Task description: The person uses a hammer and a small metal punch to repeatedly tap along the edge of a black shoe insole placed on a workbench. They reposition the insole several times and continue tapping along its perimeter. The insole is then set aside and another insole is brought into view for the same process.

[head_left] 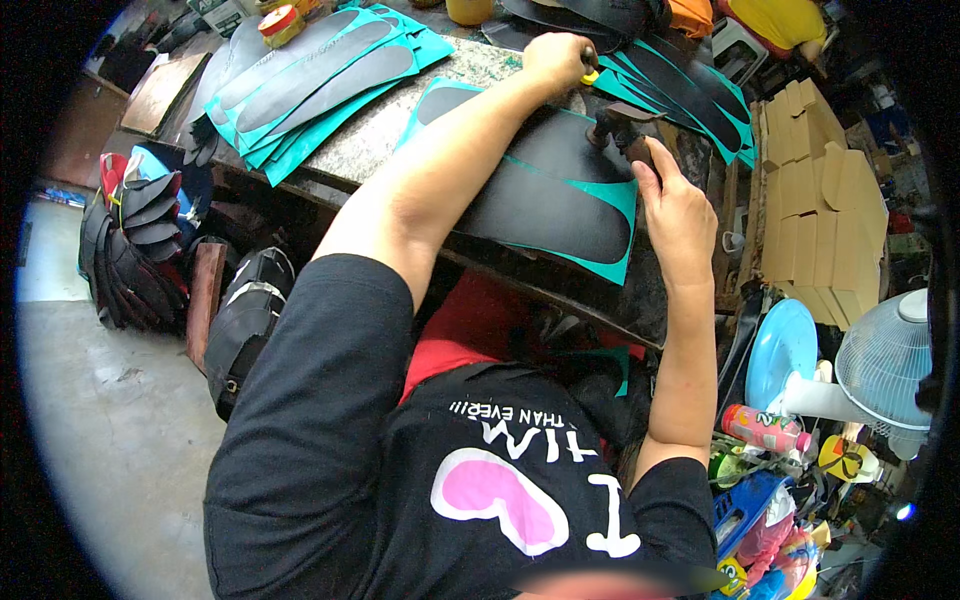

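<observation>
My right hand (678,215) is closed around the handle of a hammer (618,128). The hammer's dark head stands over, and seems to touch, a black insole piece (548,152) stuck on a teal sheet (618,262). A second black insole piece (550,222) lies on the sheet nearer to me. Reaching across the sheet, my left hand (556,64) is closed at the far side of the work surface. A small dark and yellow thing shows at its fingers; I cannot make out what it is.
Stacked teal sheets with black insole shapes (330,85) lie at the left, more (690,95) at the far right. A round tin (281,25) stands on the left stack. Cardboard boxes (815,200), a blue round basin (782,350) and a fan (885,350) stand to the right.
</observation>
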`<action>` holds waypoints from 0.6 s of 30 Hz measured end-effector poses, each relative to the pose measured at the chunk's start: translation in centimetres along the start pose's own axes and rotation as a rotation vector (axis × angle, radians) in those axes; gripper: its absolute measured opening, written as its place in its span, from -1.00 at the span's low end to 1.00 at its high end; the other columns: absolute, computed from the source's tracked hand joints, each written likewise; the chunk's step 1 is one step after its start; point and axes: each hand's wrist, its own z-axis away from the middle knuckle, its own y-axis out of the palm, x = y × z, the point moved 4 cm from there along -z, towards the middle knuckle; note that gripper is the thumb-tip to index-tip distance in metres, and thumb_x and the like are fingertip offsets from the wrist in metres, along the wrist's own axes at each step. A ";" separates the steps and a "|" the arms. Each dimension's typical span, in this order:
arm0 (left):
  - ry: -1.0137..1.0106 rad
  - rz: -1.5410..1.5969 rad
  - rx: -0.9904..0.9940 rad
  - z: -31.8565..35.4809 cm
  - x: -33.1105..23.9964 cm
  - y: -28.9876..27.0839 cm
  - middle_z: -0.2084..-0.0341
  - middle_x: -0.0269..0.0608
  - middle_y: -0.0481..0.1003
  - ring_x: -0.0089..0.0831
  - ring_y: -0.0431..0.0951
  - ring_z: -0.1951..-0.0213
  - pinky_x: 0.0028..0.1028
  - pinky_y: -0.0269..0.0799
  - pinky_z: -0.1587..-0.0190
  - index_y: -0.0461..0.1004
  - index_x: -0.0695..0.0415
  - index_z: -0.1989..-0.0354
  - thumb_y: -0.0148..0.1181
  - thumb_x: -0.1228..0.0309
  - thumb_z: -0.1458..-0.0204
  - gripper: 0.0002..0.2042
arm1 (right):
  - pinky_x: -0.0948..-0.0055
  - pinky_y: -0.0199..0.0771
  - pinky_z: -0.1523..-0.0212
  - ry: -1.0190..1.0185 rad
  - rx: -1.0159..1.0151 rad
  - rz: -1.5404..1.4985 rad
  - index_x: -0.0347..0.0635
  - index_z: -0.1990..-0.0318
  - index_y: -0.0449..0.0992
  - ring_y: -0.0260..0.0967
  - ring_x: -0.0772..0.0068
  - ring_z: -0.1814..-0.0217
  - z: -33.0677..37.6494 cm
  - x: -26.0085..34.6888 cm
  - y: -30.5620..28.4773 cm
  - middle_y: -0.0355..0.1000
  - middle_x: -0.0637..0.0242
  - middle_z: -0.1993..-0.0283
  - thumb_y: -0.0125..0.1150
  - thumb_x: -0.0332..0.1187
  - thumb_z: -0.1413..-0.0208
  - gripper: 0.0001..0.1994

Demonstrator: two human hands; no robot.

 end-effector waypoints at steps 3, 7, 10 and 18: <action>-0.053 0.265 -0.165 0.4 0.8 -2.7 0.42 -0.22 0.64 -0.26 0.66 0.30 -0.28 0.53 0.14 0.69 -0.10 0.37 0.38 0.16 0.12 -0.83 | 0.04 0.54 0.23 -0.009 -0.007 -0.001 0.16 -0.16 0.45 0.55 -0.09 0.21 -0.1 -0.6 -0.1 0.58 0.06 0.25 -0.02 0.05 -0.30 -0.61; -0.176 0.835 -0.037 4.5 4.6 -8.2 0.36 -0.20 0.57 -0.43 0.58 0.40 -0.45 0.55 0.38 0.49 0.20 0.20 0.25 0.32 -0.14 -0.79 | 0.02 0.53 0.24 0.000 0.001 -0.007 0.18 -0.15 0.45 0.55 -0.09 0.22 -0.1 -0.5 0.2 0.58 0.04 0.27 -0.04 0.08 -0.30 -0.60; -0.265 1.094 -0.185 9.4 5.8 -11.0 0.35 -0.15 0.59 -0.40 0.62 0.34 -0.44 0.59 0.32 0.51 0.21 0.20 0.22 0.37 -0.16 -0.84 | 0.00 0.52 0.25 0.017 0.016 -0.005 0.22 -0.16 0.44 0.55 -0.11 0.22 -0.1 -0.7 0.3 0.57 0.02 0.28 -0.05 0.10 -0.30 -0.60; -0.271 0.938 -0.262 14.3 5.8 -9.6 0.42 -0.23 0.58 -0.56 0.60 0.39 -0.58 0.57 0.33 0.50 0.27 0.26 0.23 0.50 -0.13 -0.90 | -0.01 0.52 0.23 0.019 0.001 -0.006 0.24 -0.19 0.43 0.53 -0.15 0.19 -0.1 -1.3 0.8 0.57 0.00 0.26 -0.05 0.10 -0.30 -0.59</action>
